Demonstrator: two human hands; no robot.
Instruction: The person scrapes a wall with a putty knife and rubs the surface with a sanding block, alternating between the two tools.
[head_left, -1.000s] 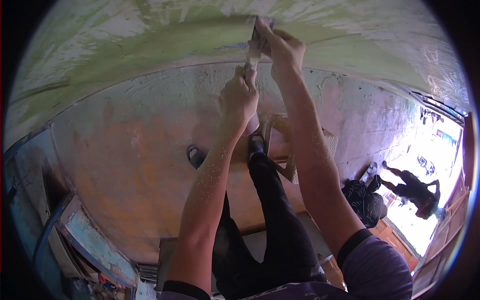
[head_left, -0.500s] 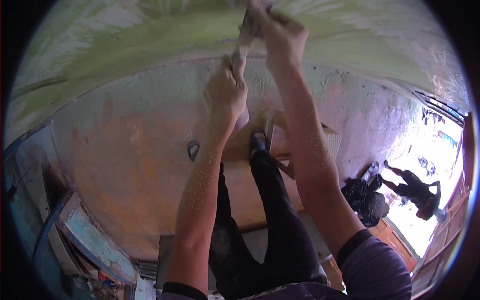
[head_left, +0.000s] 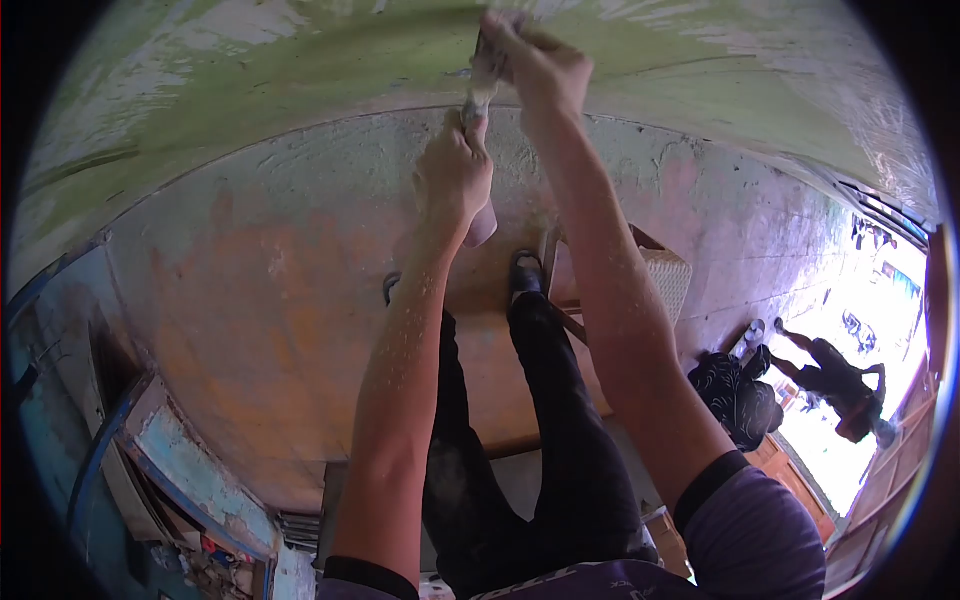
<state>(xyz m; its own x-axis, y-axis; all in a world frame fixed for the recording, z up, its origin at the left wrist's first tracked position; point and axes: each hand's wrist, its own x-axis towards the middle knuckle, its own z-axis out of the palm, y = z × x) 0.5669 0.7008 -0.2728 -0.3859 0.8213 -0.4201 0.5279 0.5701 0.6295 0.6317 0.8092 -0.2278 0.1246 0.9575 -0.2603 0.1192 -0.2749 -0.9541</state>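
The left grip point(head_left: 452, 172) is closed round the handle point(head_left: 481, 228) of the scraper point(head_left: 483, 88), whose butt sticks out below it. The tool runs upward from there to the right grip point(head_left: 548, 68), which is folded about its upper end; blur and fingers hide the edge, so I cannot tell whether it touches the wall. For a good stroke, the left grip should drive in line with the handle while the right presses evenly, staying well behind the edge. A low, steady angle would likely avoid gouging. The green wall point(head_left: 330, 75) spreads behind and to both sides of the grips, with pale patches point(head_left: 240, 25) to their left. Below them, a shoe point(head_left: 525, 272) stands beside a chair point(head_left: 668, 283); firm, clear footing would help. Farther off, right and below, are two people point(head_left: 840, 385).
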